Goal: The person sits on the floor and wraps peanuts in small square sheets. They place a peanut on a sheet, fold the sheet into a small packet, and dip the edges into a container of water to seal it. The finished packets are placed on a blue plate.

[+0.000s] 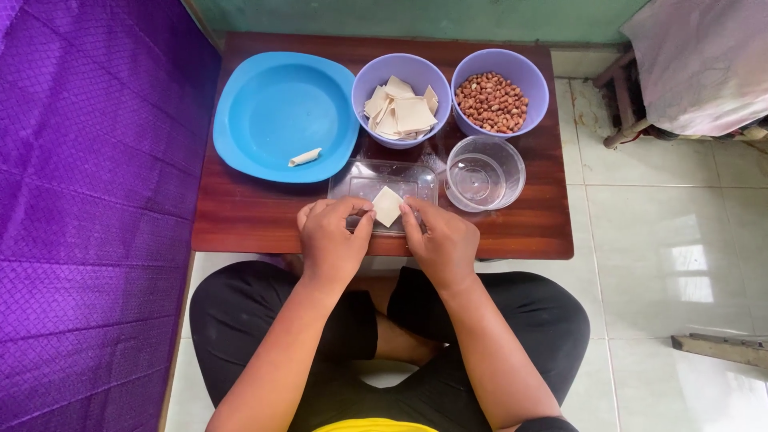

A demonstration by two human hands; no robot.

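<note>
Wrapper square, pale and thin, sits tilted like a diamond over the clear plastic tray at the near edge of the low wooden table, and we hold it between both hands. Starting at the left, a purple quilted cover runs alongside the table. Next comes the blue plate, and on it lies one rolled piece, already closed up, near the plate's front rim. Our left hand pinches the left corner of the square between thumb and fingertips, the other fingers curled under. Our right hand does the same at the right corner, so the sheet is stretched lightly between the two pinches. Behind the hands, the lilac bowl of wrappers holds a loose stack of the same squares, and further right the lilac bowl of peanuts is well filled. In front of that one stands a clear round cup; we cannot tell whether it holds water.

We judge that one sheet is being laid out or readied for rolling, with no filling visible on it. The next move seems to call for keeping the thin sheet flat without tearing it, and a hand would have to let go to reach the nuts at the far right.
</note>
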